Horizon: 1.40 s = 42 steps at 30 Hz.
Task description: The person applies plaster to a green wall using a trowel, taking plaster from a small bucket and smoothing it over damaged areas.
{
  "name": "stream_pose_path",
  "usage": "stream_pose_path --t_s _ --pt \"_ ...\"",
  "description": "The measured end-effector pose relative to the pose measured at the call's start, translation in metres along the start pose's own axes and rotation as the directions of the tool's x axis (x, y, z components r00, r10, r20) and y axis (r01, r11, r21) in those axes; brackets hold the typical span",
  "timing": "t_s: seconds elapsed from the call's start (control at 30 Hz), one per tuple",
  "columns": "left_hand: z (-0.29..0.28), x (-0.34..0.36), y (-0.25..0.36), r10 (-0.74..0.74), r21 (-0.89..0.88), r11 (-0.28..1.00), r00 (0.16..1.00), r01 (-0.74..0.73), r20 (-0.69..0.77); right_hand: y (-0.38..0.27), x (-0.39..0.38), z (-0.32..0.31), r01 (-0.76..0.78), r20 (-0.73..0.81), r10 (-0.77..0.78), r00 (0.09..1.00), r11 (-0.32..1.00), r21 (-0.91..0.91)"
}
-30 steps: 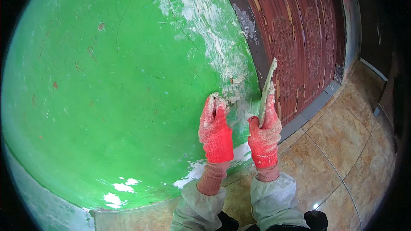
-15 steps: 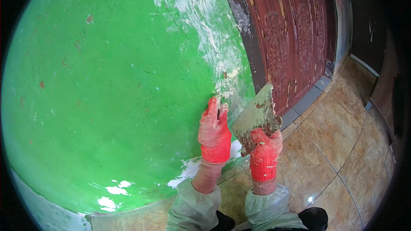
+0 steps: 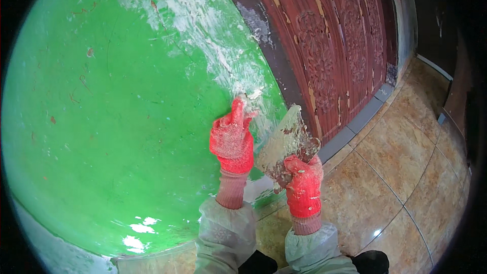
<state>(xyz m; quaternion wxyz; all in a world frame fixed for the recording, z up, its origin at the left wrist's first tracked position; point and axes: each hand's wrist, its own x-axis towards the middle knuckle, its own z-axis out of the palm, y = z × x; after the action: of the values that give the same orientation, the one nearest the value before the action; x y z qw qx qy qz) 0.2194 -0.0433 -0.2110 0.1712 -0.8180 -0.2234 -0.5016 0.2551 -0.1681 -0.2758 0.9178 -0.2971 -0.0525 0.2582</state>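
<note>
My left hand (image 3: 232, 139), in a dusty red knit glove, is up against the green wall (image 3: 152, 122). Its index finger is stretched onto a lump of white putty (image 3: 253, 93), the thumb stands apart, and the other fingers curl under. I see nothing held in it. My right hand (image 3: 305, 182), gloved the same way, is closed around a putty knife (image 3: 285, 144) with a wide, putty-smeared blade. The blade points up and stands beside the left hand, near the door frame; the hand hides its handle. White putty streaks (image 3: 187, 15) run up the wall along a crack.
A dark red carved wooden door (image 3: 324, 45) with chipped edges stands right of the wall, inside a dark frame (image 3: 264, 35). Below it runs a grey sill (image 3: 339, 143). Brown tiles (image 3: 385, 172) cover the floor, and my dark shoe (image 3: 370, 262) shows at the lower edge.
My left hand has moved up and left along the wall, its fingers going from outstretched to mainly the index extended. The right hand and putty knife have shifted slightly left. The view has turned too.
</note>
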Motion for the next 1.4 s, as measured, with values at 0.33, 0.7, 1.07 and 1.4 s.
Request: stream_pose_path --t_s 0.33,0.7,1.07,1.4 --pt "-0.003 0.035 -0.001 0.052 -0.042 0.998 0.998 -0.053 -0.019 -0.014 0.004 0.012 -0.001 0.164 0.009 0.986 0.999 -0.052" --pt "-0.020 0.036 -0.001 0.092 0.077 0.992 0.992 -0.099 0.081 0.014 0.042 0.056 0.829 0.697 -0.487 0.527 0.114 -0.547" --pt "-0.048 0.021 -0.026 -0.154 -0.568 0.809 0.987 0.148 0.038 0.030 0.046 0.072 0.711 0.760 -0.319 0.566 -0.279 -0.646" --pt "-0.026 0.043 -0.013 0.379 0.090 0.910 0.899 -0.405 0.221 0.046 0.063 0.077 0.685 0.696 -0.537 0.476 -0.270 -0.677"
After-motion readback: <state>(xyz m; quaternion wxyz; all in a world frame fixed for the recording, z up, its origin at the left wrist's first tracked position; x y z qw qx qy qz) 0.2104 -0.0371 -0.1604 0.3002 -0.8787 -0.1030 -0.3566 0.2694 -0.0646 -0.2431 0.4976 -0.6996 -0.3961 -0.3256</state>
